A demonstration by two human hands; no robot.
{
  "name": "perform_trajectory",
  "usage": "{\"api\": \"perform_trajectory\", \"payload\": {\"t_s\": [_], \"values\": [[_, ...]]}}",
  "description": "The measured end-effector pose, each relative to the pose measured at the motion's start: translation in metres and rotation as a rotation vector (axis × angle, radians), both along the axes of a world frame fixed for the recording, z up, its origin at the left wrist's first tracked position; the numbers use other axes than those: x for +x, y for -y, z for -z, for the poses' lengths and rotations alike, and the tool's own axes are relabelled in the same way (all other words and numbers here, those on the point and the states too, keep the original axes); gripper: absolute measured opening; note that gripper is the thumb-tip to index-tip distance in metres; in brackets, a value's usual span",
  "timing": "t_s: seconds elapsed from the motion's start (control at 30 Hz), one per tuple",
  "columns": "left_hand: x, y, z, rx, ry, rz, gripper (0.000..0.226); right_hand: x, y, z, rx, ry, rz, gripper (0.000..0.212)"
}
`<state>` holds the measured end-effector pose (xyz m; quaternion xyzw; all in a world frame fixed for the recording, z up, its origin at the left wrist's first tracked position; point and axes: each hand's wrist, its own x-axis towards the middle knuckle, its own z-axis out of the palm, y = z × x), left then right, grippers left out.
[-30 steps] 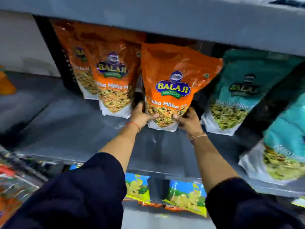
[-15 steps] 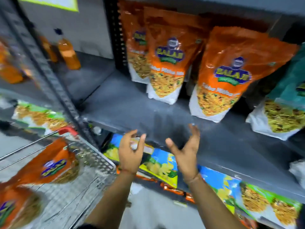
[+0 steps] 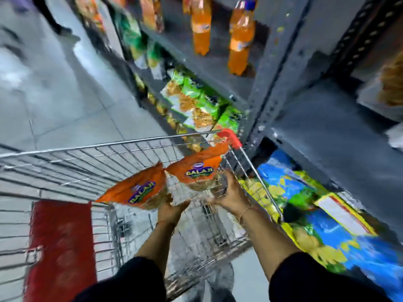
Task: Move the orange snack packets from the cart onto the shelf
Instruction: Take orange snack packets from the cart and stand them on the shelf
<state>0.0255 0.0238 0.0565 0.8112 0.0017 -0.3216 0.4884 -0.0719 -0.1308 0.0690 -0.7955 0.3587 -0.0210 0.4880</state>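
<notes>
Two orange snack packets lie in the wire cart. My left hand grips the bottom edge of the left orange packet. My right hand closes on the bottom of the right orange packet, close to the cart's right side. The grey shelf for the packets runs along the right, above and beyond my right arm. Motion blurs the whole view.
The cart has a red corner cap and a red flap at near left. Orange drink bottles stand on an upper shelf. Green packets and blue-yellow packets fill lower shelves. Another person's legs are far down the aisle.
I let go of the packet set on the shelf, turned down and left to the cart, and both hands closed on the two orange packets there.
</notes>
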Motion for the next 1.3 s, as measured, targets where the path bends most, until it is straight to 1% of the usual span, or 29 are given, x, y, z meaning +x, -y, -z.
{"api": "perform_trajectory", "payload": {"t_s": [0.03,0.1,0.17,0.2,0.23,0.27,0.3,0.33,0.37,0.43,0.47,0.53,0.63,0.67,0.8,0.9,0.97,1.0,1.03,1.1,1.2,1.23,1.3], "values": [[0.009,0.007,0.012,-0.011,-0.022,0.001,0.075,0.01,0.009,0.017,0.086,-0.014,0.028,0.109],[0.025,0.024,0.034,-0.058,-0.084,0.009,0.08,0.026,0.025,0.044,0.241,-0.005,0.089,0.103],[0.036,0.042,0.051,-0.101,-0.152,-0.011,0.083,0.04,0.04,0.066,0.287,-0.026,0.118,0.097],[0.042,0.051,0.065,-0.104,-0.17,-0.009,0.081,0.048,0.047,0.08,0.309,-0.052,0.126,0.094],[0.048,0.059,0.073,-0.106,-0.173,-0.006,0.077,0.056,0.051,0.087,0.35,-0.087,0.139,0.085],[0.051,0.066,0.085,-0.113,-0.181,-0.007,0.072,0.06,0.056,0.093,0.4,-0.113,0.157,0.07],[0.056,0.07,0.094,-0.129,-0.179,-0.012,0.067,0.064,0.059,0.097,0.4,-0.154,0.159,0.053],[0.058,0.073,0.098,-0.147,-0.172,-0.021,0.064,0.07,0.06,0.096,0.392,-0.165,0.148,0.044],[0.058,0.074,0.107,-0.161,-0.167,-0.036,0.063,0.073,0.06,0.097,0.376,-0.178,0.145,0.039],[0.055,0.069,0.106,-0.162,-0.129,-0.056,0.069,0.079,0.057,0.089,0.322,-0.128,0.122,0.047],[0.054,0.066,0.099,-0.172,-0.118,-0.058,0.071,0.079,0.054,0.082,0.343,-0.081,0.13,0.053],[0.05,0.06,0.073,-0.189,-0.107,-0.035,0.068,0.072,0.048,0.061,0.4,-0.02,0.129,0.06],[0.043,0.047,0.018,-0.251,-0.129,0.072,0.06,0.048,0.038,0.014,0.43,0.094,0.058,0.058],[0.037,0.04,-0.002,-0.287,-0.135,0.096,0.057,0.038,0.032,-0.002,0.451,0.136,0.07,0.059],[0.012,0.021,-0.077,-0.46,-0.033,0.163,0.044,-0.011,0.004,-0.07,0.414,0.321,0.205,0.066],[-0.012,0.026,-0.124,-0.559,0.082,0.257,0.041,-0.045,-0.004,-0.12,0.387,0.483,0.299,0.058],[-0.037,0.046,-0.154,-0.631,0.177,0.322,0.048,-0.077,-0.001,-0.156,0.379,0.584,0.362,0.046],[-0.049,0.057,-0.167,-0.664,0.211,0.324,0.043,-0.091,0.003,-0.17,0.373,0.625,0.392,0.043],[-0.064,0.07,-0.18,-0.696,0.233,0.351,0.043,-0.111,0.009,-0.184,0.35,0.667,0.433,0.042],[-0.096,0.097,-0.201,-0.753,0.264,0.459,0.053,-0.151,0.021,-0.203,0.281,0.711,0.512,0.044],[-0.14,0.14,-0.213,-0.812,0.23,0.698,0.043,-0.212,0.037,-0.218,0.187,0.788,0.641,0.049],[-0.155,0.154,-0.216,-0.83,0.209,0.77,0.042,-0.231,0.043,-0.22,0.157,0.822,0.682,0.047],[-0.19,0.182,-0.214,-0.807,0.167,0.9,0.048,-0.269,0.055,-0.221,0.108,0.853,0.755,0.045]]}}
